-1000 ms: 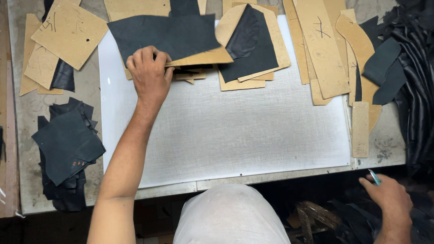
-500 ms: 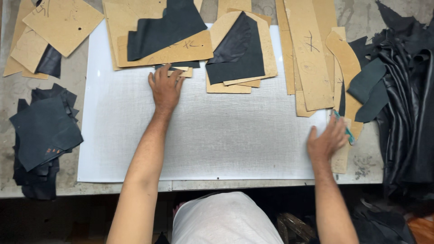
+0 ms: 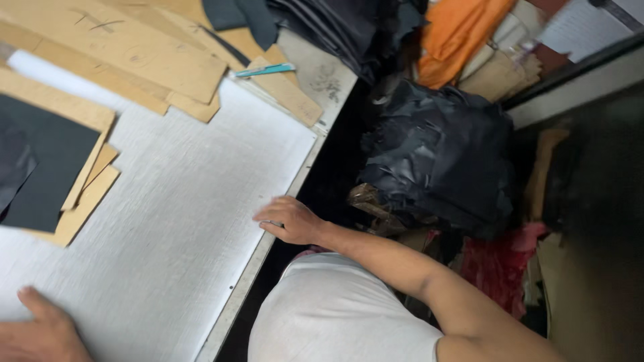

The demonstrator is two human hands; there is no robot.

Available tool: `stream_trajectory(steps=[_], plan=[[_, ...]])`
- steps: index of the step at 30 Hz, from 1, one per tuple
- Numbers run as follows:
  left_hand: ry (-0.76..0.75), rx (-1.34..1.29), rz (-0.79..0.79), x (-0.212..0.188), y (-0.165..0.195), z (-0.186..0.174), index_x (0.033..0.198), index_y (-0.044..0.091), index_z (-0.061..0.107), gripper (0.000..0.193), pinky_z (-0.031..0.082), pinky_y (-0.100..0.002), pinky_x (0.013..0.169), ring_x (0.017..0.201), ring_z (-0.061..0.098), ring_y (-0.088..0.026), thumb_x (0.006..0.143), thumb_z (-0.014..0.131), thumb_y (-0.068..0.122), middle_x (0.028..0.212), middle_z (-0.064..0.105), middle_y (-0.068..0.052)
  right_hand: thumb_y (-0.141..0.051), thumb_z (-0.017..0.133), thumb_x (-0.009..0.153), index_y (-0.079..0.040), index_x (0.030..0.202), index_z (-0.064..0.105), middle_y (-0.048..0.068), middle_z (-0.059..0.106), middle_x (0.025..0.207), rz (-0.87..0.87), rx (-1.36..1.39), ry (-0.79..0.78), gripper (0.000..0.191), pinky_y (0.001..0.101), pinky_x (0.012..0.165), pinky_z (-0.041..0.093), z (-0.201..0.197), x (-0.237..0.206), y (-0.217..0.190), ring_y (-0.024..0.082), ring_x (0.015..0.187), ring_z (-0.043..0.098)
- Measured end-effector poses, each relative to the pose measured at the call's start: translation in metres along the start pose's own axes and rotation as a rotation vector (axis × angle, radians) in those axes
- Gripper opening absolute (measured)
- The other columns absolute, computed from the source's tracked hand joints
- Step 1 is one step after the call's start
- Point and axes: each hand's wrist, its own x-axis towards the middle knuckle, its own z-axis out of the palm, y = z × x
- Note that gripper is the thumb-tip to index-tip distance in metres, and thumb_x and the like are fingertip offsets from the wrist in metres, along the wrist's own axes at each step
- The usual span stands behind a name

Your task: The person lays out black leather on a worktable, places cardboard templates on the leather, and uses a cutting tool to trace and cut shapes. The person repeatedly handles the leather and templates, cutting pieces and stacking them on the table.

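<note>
Resting flat near the middle of the frame, the right hand (image 3: 290, 220) lies on the edge of the white textured cutting board (image 3: 181, 201), fingers (image 3: 270, 213) loosely spread and holding nothing. The left hand (image 3: 41, 332), lower left, presses open on the same board. Tan cardboard patterns (image 3: 127, 50) and a black leather piece (image 3: 47, 167) lie on the desk (image 3: 322, 77), well apart from both hands.

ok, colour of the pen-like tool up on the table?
Teal tool, lying on the tan card patterns; head view.

Right hand (image 3: 290, 220) on cutting mat (image 3: 181, 221) edge; left hand (image 3: 40, 332) on mat; patterns (image 3: 121, 50) behind.
</note>
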Motion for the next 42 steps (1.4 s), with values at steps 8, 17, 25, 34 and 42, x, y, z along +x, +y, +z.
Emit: stream_trajectory(steps=[8, 17, 25, 34, 42], plan=[[-0.291, -0.353, 0.204, -0.074, -0.019, 0.010, 0.166, -0.006, 0.029, 0.066, 0.039, -0.056, 0.119, 0.156, 0.036, -0.043, 0.118, 0.053, 0.032, 0.171, 0.023, -0.033, -0.021, 0.083, 0.083, -0.010, 0.112, 0.077, 0.007, 0.074, 0.107, 0.343, -0.588, 0.534, 0.031, 0.0413, 0.090, 0.044, -0.170, -0.136, 0.028, 0.025, 0.101, 0.066], [-0.164, -0.118, 0.301, -0.101, -0.010, -0.020, 0.152, -0.011, 0.043, 0.056, 0.011, -0.068, 0.127, 0.163, 0.017, -0.050, 0.116, 0.053, 0.031, 0.165, 0.025, -0.037, -0.020, 0.073, 0.106, -0.013, 0.113, 0.072, 0.003, 0.073, 0.119, 0.735, -0.622, 0.418, 0.010, 0.0380, 0.099, 0.056, -0.217, -0.243, 0.040, 0.027, 0.113, 0.069], [-0.135, -0.270, 0.359, -0.102, -0.019, -0.020, 0.143, -0.006, 0.051, 0.049, 0.004, -0.076, 0.123, 0.162, 0.020, -0.052, 0.111, 0.056, 0.030, 0.163, 0.031, -0.037, -0.018, 0.073, 0.097, -0.007, 0.116, 0.065, 0.018, 0.070, 0.114, 0.655, -0.616, 0.429, 0.024, 0.0460, 0.089, 0.053, -0.222, -0.262, 0.065, 0.040, 0.105, 0.067], [-0.110, -0.325, 0.372, -0.105, -0.014, -0.026, 0.138, 0.002, 0.059, 0.036, 0.016, -0.067, 0.129, 0.159, 0.033, -0.041, 0.107, 0.068, 0.018, 0.155, 0.040, -0.024, -0.014, 0.051, 0.119, -0.001, 0.132, 0.050, 0.005, 0.059, 0.110, 0.164, -0.361, 1.062, 0.018, 0.0287, 0.084, 0.047, -0.266, -0.200, 0.033, 0.012, 0.091, 0.056], [-0.463, -1.068, 0.663, -0.142, 0.113, -0.120, 0.139, -0.004, 0.049, 0.103, 0.038, -0.050, 0.109, 0.136, 0.041, -0.039, 0.050, 0.092, 0.027, 0.146, 0.044, -0.027, -0.005, 0.082, 0.088, -0.008, 0.120, 0.073, 0.006, 0.078, 0.107, 0.012, 0.459, -0.171, 0.033, 0.0267, 0.084, 0.060, -0.132, -0.030, -0.163, 0.012, 0.096, 0.075]])
